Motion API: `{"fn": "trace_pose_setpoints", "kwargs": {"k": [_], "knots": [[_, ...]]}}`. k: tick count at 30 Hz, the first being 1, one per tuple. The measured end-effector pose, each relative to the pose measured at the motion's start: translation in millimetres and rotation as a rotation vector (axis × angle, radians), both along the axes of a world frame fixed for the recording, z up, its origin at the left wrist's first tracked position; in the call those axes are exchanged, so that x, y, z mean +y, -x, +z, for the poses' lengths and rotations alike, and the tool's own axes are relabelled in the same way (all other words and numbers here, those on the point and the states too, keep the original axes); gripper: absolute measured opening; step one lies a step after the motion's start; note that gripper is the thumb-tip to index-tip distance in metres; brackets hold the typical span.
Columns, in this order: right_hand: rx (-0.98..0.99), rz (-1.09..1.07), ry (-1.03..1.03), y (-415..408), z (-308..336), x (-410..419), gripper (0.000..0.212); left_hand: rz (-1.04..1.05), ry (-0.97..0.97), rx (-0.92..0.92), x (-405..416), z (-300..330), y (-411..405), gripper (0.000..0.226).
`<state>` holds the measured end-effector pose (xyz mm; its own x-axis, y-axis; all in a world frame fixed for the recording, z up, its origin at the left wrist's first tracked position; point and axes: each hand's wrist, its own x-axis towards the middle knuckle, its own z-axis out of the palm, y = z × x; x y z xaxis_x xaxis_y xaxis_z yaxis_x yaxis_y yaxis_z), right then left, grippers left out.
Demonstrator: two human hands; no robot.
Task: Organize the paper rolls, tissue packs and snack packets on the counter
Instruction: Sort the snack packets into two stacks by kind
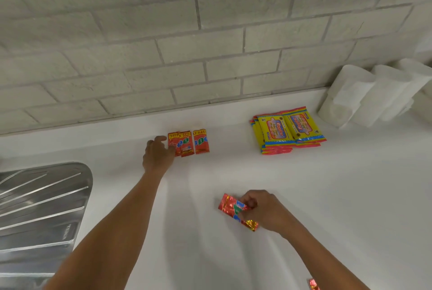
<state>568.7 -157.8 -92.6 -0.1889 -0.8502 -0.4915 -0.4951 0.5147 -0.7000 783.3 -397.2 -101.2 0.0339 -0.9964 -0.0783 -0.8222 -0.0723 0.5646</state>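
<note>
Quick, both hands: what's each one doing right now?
Left hand: open, fingertips touching the leftmost of the red snack packets near the wall.
Right hand: gripping a shiny red foil snack packet on the white counter.

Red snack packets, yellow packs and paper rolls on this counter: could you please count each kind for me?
Red snack packets: 5, three in the row at the left hand, one in the right hand, one at the bottom edge.
Yellow packs: 2 on top; more beneath, uncountable.
White paper rolls: about 3.
Total: about 10 visible.
</note>
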Motion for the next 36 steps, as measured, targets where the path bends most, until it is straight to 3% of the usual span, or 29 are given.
{"fn": "trace_pose_setpoints", "kwargs": {"k": [4,8,12,15,21,24,28,36], "knots": [[-0.345,-0.295,0.021,1,10,-10,0.021,-0.073,0.050,0.058,16,13,8,0.038],[-0.469,-0.432,0.075,3,21,-20,0.021,-0.140,0.048,0.138,34,26,22,0.035],[-0.549,-0.518,0.125,7,28,-28,0.020,-0.198,0.059,0.241,60,42,40,0.018],[-0.586,-0.548,0.161,9,32,-32,0.018,-0.306,0.048,0.290,87,53,56,0.016],[-0.746,-0.592,0.243,10,38,-33,0.017,-0.425,-0.169,0.510,127,59,76,0.012],[-0.847,-0.621,0.271,11,39,-32,0.024,-0.449,-0.291,0.530,140,58,84,0.023],[-0.915,-0.631,0.254,14,39,-28,0.026,-0.429,-0.336,0.556,141,57,88,0.027],[-0.856,-0.613,0.179,33,29,-18,0.018,-0.285,-0.337,0.638,107,67,91,0.016]]}}
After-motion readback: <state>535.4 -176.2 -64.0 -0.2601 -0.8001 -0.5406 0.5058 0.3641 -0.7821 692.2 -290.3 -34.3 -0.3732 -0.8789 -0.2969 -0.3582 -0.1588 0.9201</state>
